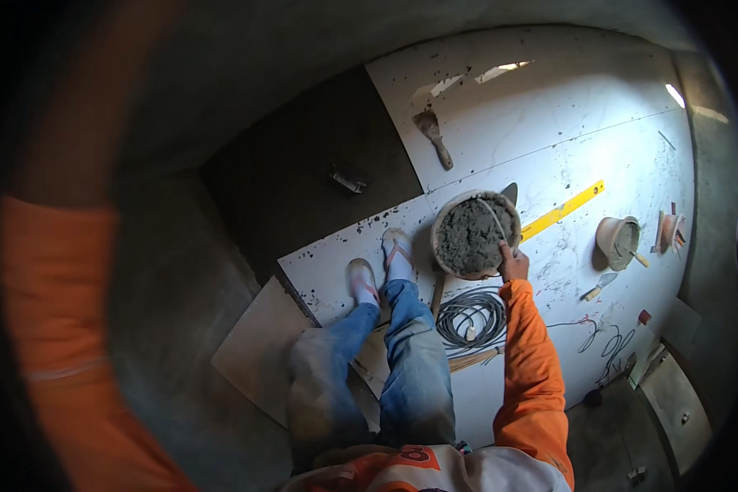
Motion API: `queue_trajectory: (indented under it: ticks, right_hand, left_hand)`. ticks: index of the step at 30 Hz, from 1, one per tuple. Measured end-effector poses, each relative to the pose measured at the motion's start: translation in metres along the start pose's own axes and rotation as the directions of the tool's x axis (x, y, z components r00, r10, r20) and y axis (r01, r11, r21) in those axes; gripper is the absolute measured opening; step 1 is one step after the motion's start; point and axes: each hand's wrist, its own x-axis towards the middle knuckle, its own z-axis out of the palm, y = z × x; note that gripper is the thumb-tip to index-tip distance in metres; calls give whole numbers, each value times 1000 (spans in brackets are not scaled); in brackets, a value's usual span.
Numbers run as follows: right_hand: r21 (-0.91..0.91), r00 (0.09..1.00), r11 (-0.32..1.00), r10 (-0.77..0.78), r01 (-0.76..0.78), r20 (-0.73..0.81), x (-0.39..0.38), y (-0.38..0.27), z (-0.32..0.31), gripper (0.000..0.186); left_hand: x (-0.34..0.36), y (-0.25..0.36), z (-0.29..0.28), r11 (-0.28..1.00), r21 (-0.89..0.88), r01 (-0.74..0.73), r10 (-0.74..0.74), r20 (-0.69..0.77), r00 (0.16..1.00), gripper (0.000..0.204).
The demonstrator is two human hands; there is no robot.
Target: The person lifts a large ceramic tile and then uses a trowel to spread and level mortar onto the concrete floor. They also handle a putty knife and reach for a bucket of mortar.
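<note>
My right hand [513,262] is closed on the thin handle of a bucket [437,238] filled with wet grey mortar [471,234]. The bucket is over the white tiles, just right of my feet. My left arm [57,287], in an orange sleeve, rises along the left side; its hand is out of the picture. Partly hidden behind the bucket is a trowel blade [510,193]. A yellow spirit level [564,209] lies on the tiles, its near end close to the bucket. Beyond the bucket rests a putty knife [433,141], smeared with mortar.
A coiled cable [472,299] lies by my right leg. Farther right are a small bucket [617,240], a trowel [603,284] and loose wires [611,344]. Left of the tiled edge, a dark untiled patch [303,172] holds a small metal object [348,179]. A loose tile [258,353] lies at left.
</note>
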Motion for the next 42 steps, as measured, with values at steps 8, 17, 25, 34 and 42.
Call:
queue_trajectory:
  ticks: [8,17,25,34,42]
  right_hand:
    - [122,993,987,101,-107,54,21,-6,9,44]
    - [117,963,992,-15,48,-270,50,28,0,45]
    - [-685,584,555,-779,471,-229,75,69,67,38]
    - [-676,702,588,-697,444,-145,61,114,122,89]
    - [-730,685,576,-699,368,-206,63,135,117,72]
  left_hand:
    - [-529,55,112,628,-100,772,-240,919,314,38]
    - [-662,3,179,619,-229,751,-272,835,479,35]
    - [-563,7,342,282,-291,914,-763,510,398,99]
    - [-566,-5,332,44,-262,964,-796,573,192,84]
    - [-602,-96,189,276,-318,907,-690,591,417,66]
